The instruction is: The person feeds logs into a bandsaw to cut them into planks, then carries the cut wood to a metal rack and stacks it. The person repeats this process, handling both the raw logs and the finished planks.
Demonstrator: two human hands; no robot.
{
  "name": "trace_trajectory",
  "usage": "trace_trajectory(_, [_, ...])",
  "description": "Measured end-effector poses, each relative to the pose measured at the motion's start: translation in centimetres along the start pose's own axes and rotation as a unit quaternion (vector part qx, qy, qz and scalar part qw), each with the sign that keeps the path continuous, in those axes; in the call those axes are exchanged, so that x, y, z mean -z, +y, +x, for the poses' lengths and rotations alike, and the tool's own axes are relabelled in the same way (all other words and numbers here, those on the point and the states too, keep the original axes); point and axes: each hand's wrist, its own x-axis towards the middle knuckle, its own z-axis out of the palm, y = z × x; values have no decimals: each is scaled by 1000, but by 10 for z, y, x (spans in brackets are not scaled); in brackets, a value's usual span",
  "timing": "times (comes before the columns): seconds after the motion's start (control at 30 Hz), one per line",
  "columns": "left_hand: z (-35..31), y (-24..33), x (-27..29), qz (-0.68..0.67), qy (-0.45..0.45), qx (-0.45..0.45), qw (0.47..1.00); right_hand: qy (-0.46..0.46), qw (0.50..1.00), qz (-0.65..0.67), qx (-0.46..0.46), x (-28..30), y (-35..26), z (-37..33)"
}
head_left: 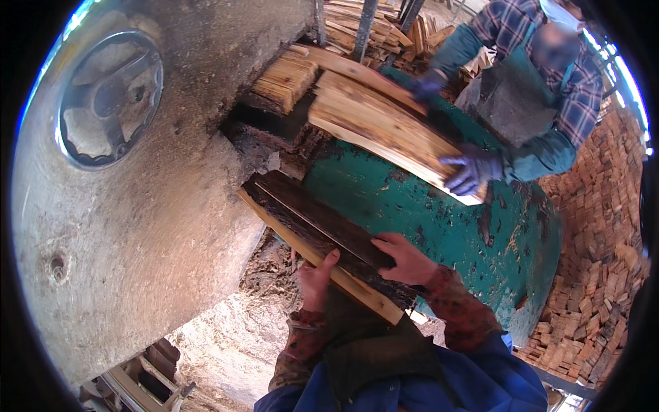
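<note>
In front of me lie bark-covered wooden slabs [319, 221], dark brown on top, with a pale sawn edge facing me. They slant from upper left to lower right, and I cannot tell exactly how many pieces there are. My left hand [317, 280] grips the near edge, thumb on top and fingers partly hidden beneath. From the far right side, my right hand [406, 261] is closed over the dark slabs near their right end. Beyond them, a co-worker's gloved hand [470, 168] holds the end of a pale board [384, 123] over the green metal table [412, 199].
A large dusty machine housing [185, 206] with a handwheel [108, 99] stands at left. Short sawn boards [285, 81] are stacked by a dark gap in the machine. Heaped cut blocks [597, 275] fill the right, with more wood [343, 27] behind metal posts.
</note>
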Motion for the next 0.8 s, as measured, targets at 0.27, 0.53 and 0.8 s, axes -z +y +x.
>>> trace_trajectory(0.27, [-6,12,-3,-11,-1,17,1000,77,989,-120,48,-38,-8,20])
trace_trajectory(0.53, [-5,7,1,-3,-15,30,999,113,985,-127,23,-42,-30,11])
trace_trajectory(0.8, [-2,1,5,-25,-22,22,999,191,975,-107,-48,19,16,31])
